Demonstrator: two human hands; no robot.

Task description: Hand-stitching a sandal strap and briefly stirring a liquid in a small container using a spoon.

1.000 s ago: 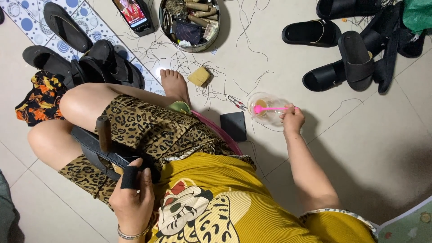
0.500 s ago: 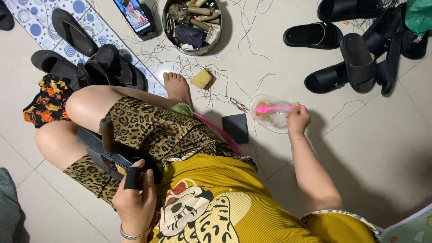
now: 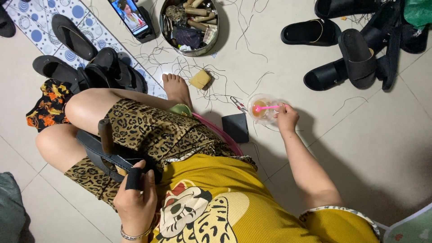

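Item: sandal work on a tiled floor [image 3: 369,148], seen from above.

Right hand [image 3: 286,118]: centre-right of the frame, fingers pinched together on the handle of a pink brush [image 3: 265,108]. The brush head sits inside a small clear cup [image 3: 262,109] that stands on the floor and holds an amber liquid, probably glue, though the view is too small to be sure.

Left hand [image 3: 135,204]: lower left of the frame, closed around the heel end of a black sandal [image 3: 105,150] that lies across the leopard-print lap. A black sleeve covers one finger.

Nearby, centre: small pliers [image 3: 238,104] just beside the cup; a dark square pad [image 3: 236,128] below them; a yellow sponge block [image 3: 200,79] near the bare foot [image 3: 175,90].

Upper frame: round metal tin [image 3: 190,24] of tools and spools; a phone [image 3: 130,18] propped to its left; loose thread ends scattered between. More black sandals lie upper right [image 3: 355,58] and upper left [image 3: 90,67].

Handling notes, as judgement: load the brush lightly and wipe the excess on the cup rim, since the cup is light and could tip under a sideways drag. Keep the sandal gripped steady on the lap, with the seam turned upward, so the brush can reach it without dripping on cloth. Carry the brush across low.
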